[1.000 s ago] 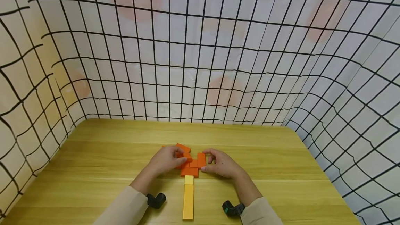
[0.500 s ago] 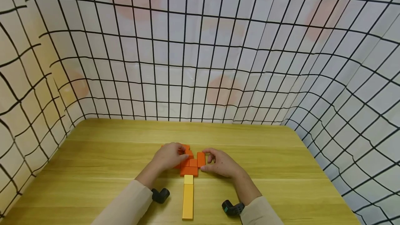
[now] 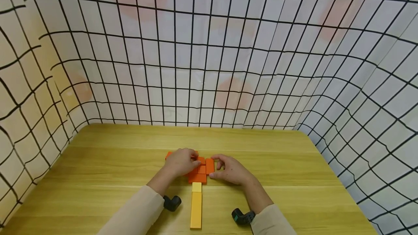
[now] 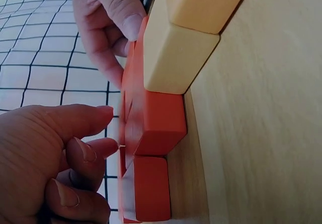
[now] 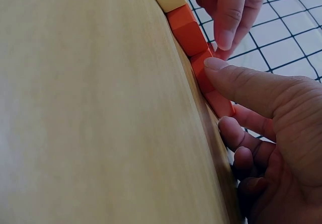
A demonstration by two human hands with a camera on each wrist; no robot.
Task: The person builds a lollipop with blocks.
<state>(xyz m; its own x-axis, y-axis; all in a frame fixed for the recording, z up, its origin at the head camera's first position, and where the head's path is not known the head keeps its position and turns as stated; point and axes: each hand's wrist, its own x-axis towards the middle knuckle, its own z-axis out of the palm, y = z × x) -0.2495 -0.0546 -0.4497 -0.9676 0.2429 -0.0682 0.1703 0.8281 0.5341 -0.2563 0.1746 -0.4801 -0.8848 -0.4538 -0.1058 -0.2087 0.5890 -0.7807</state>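
Several orange wooden blocks lie flat and close together on the table [image 3: 274, 180]. My left hand [image 3: 180, 161] pinches a small orange block [image 3: 201, 160] at the far side of the cluster and hides part of the cluster's left. My right hand [image 3: 232, 169] grips the upright orange block [image 3: 210, 166] at the cluster's right, with its thumb on the near end and a finger on the far end. A wide orange block [image 3: 197, 178] lies at the near edge. In the left wrist view, my left fingertips are close over the blocks, their contact partly hidden.
A short pale yellow block [image 3: 197, 187] and a long yellow block [image 3: 196, 210] run in a line from the cluster toward me. Another orange block [image 3: 168, 155] shows behind the left hand. White walls with a black grid [image 3: 209, 64] surround the table.
My left hand has moved to the right, bringing the small orange block in against its neighbours. The right hand has stayed almost still on its block.
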